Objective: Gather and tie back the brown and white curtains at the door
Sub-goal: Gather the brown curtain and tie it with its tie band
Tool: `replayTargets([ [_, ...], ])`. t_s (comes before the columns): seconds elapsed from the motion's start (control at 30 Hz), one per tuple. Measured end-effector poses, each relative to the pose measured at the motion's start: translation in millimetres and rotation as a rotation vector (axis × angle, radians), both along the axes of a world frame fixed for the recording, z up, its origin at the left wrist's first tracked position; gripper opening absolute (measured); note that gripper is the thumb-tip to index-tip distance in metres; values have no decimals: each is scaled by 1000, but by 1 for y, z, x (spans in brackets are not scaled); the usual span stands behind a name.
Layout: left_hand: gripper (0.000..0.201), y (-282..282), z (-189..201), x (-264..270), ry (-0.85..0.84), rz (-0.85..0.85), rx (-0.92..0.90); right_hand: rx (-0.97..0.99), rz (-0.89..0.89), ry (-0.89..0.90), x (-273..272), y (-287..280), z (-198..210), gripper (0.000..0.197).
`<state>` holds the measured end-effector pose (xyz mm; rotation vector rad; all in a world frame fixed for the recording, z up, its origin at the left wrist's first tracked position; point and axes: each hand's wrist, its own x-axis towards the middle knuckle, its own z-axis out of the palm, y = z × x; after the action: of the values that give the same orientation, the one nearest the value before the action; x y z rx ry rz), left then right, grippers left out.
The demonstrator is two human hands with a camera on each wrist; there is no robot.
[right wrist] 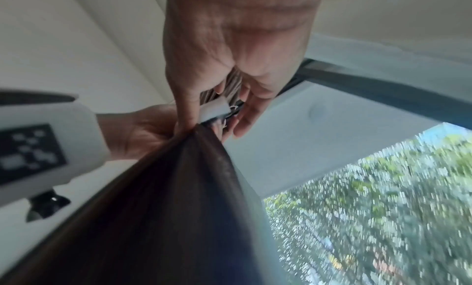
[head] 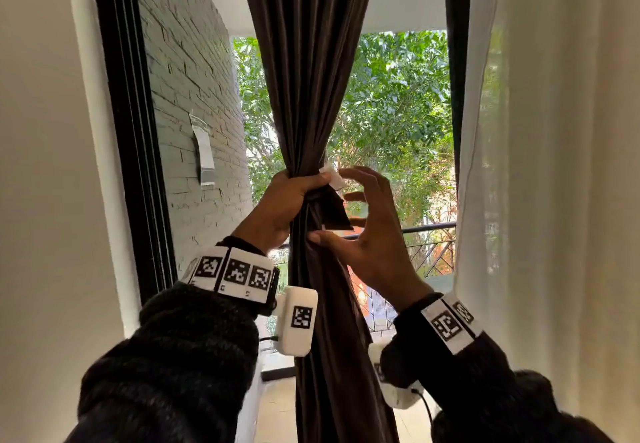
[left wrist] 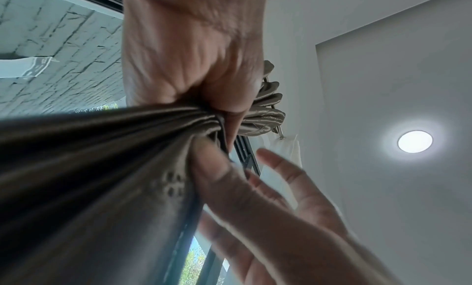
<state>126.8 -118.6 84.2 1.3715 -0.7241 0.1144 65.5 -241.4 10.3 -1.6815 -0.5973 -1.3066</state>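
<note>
The brown curtain (head: 308, 96) hangs bunched in the middle of the doorway. My left hand (head: 291, 196) grips the gathered folds in a fist, also seen in the left wrist view as the left hand (left wrist: 194, 71) squeezing the brown curtain (left wrist: 102, 148). A brown tie-back band (head: 332, 212) with a white tab (head: 333, 180) sticks out just right of that fist. My right hand (head: 362, 224) is spread beside it, thumb touching the curtain, forefinger near the tab, holding nothing. The white tab (right wrist: 214, 108) shows between its fingers. The white curtain (head: 540, 165) hangs loose at the right.
A black door frame (head: 131, 130) stands at the left. Outside are a grey brick wall (head: 194, 89) with a taped paper (head: 206, 151), a balcony railing (head: 429, 227) and trees. Overhead are the curtain rod (left wrist: 278, 129) and a ceiling light (left wrist: 415, 141).
</note>
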Motion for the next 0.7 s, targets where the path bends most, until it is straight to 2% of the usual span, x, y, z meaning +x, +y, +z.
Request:
replayTargets([
  [0.07,25,0,-2,1,-4,1,-18,-117,-21,-8,0,-5,2,71],
  [0.13,19,1,-3,0,2,-11,-21,-153,-48,-25,2,-7,1,55],
  [0.27,28,7,-3,-7,1,-63,21,42,-62,-134,11,-10,1,13],
  [0.43,34,15,-3,-14,-15,-138,81,491,138,28,13,-17,14,7],
  [0.53,34,18,-6,-16,-40,-140,107,718,140,97,14,-23,26,8],
  [0.6,32,18,-7,-17,-78,-120,129,773,92,116,16,-23,33,10],
  [0.7,32,17,-10,-16,-148,-36,156,723,-56,60,23,-17,43,14],
])
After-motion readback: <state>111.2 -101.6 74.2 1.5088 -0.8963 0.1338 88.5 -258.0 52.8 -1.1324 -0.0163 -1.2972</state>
